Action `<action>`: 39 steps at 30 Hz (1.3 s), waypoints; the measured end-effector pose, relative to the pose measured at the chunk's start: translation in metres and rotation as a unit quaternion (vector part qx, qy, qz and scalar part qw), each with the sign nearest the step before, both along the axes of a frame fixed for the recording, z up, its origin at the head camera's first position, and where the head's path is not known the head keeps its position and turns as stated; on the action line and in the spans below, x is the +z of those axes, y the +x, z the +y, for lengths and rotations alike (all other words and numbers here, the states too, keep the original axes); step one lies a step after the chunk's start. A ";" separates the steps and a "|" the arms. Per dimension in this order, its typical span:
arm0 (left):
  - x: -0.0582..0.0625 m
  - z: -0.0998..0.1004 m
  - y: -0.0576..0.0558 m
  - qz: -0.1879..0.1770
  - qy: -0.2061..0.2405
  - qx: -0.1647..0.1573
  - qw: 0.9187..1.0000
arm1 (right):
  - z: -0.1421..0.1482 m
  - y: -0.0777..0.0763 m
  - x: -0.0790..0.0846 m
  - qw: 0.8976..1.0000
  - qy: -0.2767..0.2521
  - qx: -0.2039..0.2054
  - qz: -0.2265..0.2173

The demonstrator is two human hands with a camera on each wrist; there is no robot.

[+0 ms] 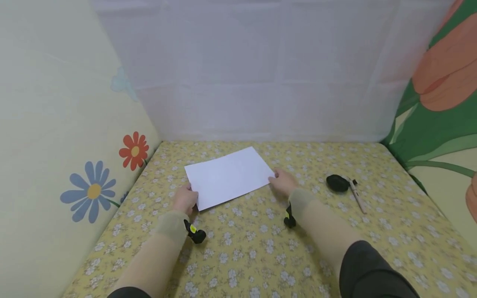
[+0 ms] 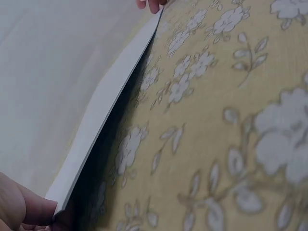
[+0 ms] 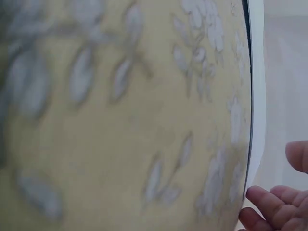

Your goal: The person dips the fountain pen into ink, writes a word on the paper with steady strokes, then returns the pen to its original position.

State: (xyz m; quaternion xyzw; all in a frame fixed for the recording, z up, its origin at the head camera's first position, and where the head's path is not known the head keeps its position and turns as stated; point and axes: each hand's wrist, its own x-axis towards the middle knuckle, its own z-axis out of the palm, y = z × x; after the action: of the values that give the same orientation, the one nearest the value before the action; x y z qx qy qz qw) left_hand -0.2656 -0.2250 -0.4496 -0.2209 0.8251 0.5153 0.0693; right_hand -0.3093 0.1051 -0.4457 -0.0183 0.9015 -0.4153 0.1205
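A flat white rectangular sheet (image 1: pixel 229 178) lies slanted over the flowered cloth in the head view. Dark shadow shows under its near edge in the left wrist view, so that edge is raised off the cloth. My left hand (image 1: pixel 185 198) pinches the sheet near its near left corner, the thumb (image 2: pixel 38 208) on top and the other fingers partly hidden below. At the right corner is my right hand (image 1: pixel 284 182); in the right wrist view its fingertips (image 3: pixel 255 195) touch the edge, while the thumb (image 3: pixel 298 156) stands apart from them.
Right of my right hand, a black rounded object (image 1: pixel 337 183) lies beside a slim pale pen-like object (image 1: pixel 357 196) with a dark end. The yellow flowered cloth (image 1: pixel 238 256) covers the table. A white sheet backdrop (image 1: pixel 261 74) hangs behind, with patterned walls at both sides.
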 end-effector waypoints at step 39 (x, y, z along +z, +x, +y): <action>0.001 0.065 0.013 0.024 -0.023 -0.186 0.982 | 0.095 0.065 0.006 0.993 0.094 0.072 0.015</action>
State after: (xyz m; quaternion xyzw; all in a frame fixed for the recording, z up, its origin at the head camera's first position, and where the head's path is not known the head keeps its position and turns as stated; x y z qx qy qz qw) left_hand -0.2529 -0.1598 -0.4481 -0.0523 0.8647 0.4798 0.1392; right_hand -0.2438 0.1996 -0.4396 -0.0774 0.9345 -0.3187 0.1380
